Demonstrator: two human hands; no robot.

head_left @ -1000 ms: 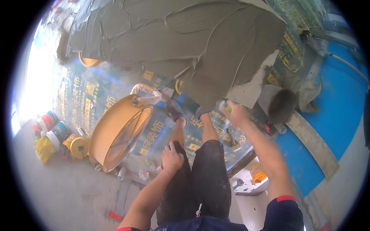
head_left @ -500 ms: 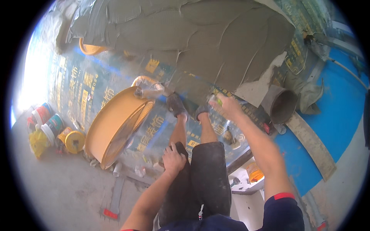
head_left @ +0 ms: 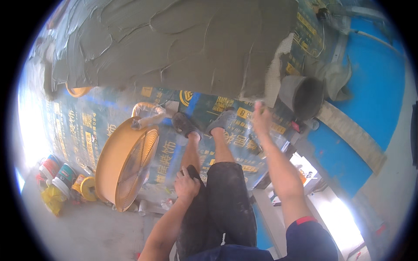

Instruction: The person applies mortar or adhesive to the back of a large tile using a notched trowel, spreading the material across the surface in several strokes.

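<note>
My right hand is raised just right of my feet, its fingers closed and blurred by motion. What it grips is too smeared to make out. Beyond the hand spreads a wide layer of wet grey mortar with ridged strokes, and a pale textured strip shows along its right edge. My left hand rests on my left knee, over the dark shorts, with its fingers laid apart on the cloth. Both feet, in dark grey clogs, stand on printed dark green sheeting.
A yellow drum fan stands at my left. Small tubs and a yellow bag lie farther left. To the right are a grey bucket on its side, a long board and blue sheeting.
The view has shifted, so the fan, mortar and bucket sit farther left in it. My right hand has moved a little, still closed. My left hand stays on the knee.
</note>
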